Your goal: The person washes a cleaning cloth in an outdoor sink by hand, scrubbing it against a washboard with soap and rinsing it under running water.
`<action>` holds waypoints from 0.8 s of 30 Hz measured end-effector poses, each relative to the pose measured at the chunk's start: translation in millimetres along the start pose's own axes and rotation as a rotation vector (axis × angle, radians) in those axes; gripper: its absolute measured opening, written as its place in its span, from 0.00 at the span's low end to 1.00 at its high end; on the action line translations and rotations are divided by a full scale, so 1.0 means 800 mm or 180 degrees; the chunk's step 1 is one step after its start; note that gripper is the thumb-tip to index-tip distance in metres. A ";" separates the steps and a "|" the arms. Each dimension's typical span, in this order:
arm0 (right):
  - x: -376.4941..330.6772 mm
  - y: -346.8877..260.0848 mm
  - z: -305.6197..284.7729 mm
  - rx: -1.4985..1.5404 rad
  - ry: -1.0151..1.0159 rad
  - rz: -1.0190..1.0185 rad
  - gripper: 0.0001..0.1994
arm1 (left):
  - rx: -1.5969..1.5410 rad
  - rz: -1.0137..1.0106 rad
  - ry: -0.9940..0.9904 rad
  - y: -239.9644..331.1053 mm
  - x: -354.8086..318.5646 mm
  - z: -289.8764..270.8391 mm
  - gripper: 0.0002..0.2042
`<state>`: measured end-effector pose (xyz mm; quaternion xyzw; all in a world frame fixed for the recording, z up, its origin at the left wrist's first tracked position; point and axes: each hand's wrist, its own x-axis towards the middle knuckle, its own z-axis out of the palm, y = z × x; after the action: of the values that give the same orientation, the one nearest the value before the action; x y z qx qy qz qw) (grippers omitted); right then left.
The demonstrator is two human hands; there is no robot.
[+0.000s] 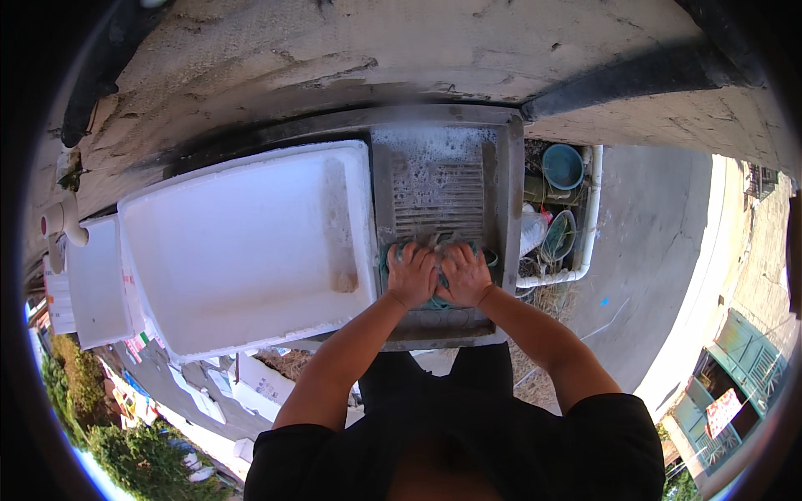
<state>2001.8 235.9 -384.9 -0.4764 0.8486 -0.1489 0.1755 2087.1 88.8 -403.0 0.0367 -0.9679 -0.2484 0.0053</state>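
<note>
Side by side, my left hand (412, 274) and my right hand (464, 271) press down on a wet, dark green cloth (438, 303). The fingers of both curl into it, and the thumbs nearly meet in the middle. Most of the cloth is hidden under my hands; bits show between them and at either side. It lies at the near end of a ridged washboard (439, 204), inside a grey stone sink (510, 192). White suds and water spread over the ridges beyond my hands.
To the left, a large white foam box (242, 242) butts against the sink, with dirty marks inside. A rough wall (334, 67) runs along the far side. Right of the sink are a teal bucket (563, 166), a mesh basket (559, 236) and a white pipe (595, 209).
</note>
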 end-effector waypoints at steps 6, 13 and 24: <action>0.036 0.017 -0.018 0.0225 -0.0638 0.0073 0.23 | -0.0040 -0.0317 -0.0363 -0.006 0.030 -0.005 0.09; 0.072 0.038 -0.029 0.1119 -0.0979 0.0486 0.19 | -0.0302 -0.1371 -0.1215 -0.014 0.069 -0.015 0.17; 0.212 -0.191 -0.016 -0.0051 0.0016 -0.1063 0.12 | -0.1573 -0.3115 0.0504 -0.178 -0.154 -0.194 0.18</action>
<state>2029.5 14.1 -336.1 -0.6119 0.7592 -0.1704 0.1424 2224.1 -101.0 -334.4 0.4984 -0.7475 -0.4381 -0.0296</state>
